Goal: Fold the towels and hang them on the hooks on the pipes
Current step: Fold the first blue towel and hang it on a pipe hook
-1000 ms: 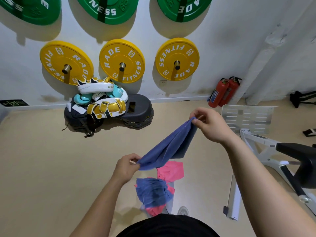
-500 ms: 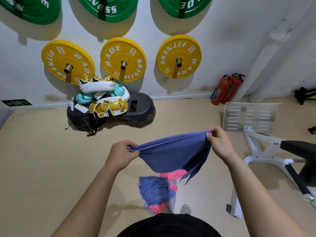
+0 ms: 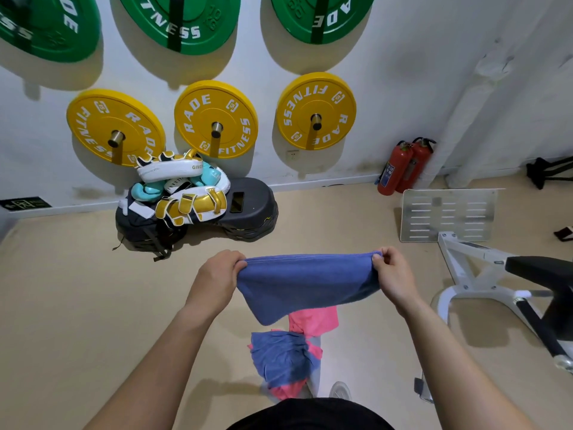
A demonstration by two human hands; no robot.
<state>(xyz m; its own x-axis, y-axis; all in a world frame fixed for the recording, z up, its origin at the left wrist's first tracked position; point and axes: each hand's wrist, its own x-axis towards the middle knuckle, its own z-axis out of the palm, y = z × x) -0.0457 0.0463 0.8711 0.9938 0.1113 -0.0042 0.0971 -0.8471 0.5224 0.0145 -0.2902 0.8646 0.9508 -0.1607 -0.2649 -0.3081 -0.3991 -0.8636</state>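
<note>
Blue terry cloth hangs stretched between both hands: the blue towel (image 3: 307, 283) is held up in the air above the floor (image 3: 77, 305), its top edge drawn level and taut. The rest sags below in what looks like a doubled layer. The left hand (image 3: 214, 277) has its grip pinched on the towel's left top corner, fingers curled over the edge. The right hand (image 3: 392, 274) pinches the right top corner between thumb and fingertips. Under the towel, on the floor close to the person's feet, lies a loose heap of more towels (image 3: 282, 358), blue and pink mixed. A pink towel (image 3: 316, 318) at its far side is partly hidden behind the hanging one.

By my judgement the folding step is in hand, this towel apparently halved once and the heap yet to be done. The next move would call for bringing the two pinched corners together, edges matched so the fold does not go crooked, then carrying the towel to the hooks. No hook shows; white pipes (image 3: 465, 119) run up the wall at the right, and whether they bear hooks I cannot tell.
</note>
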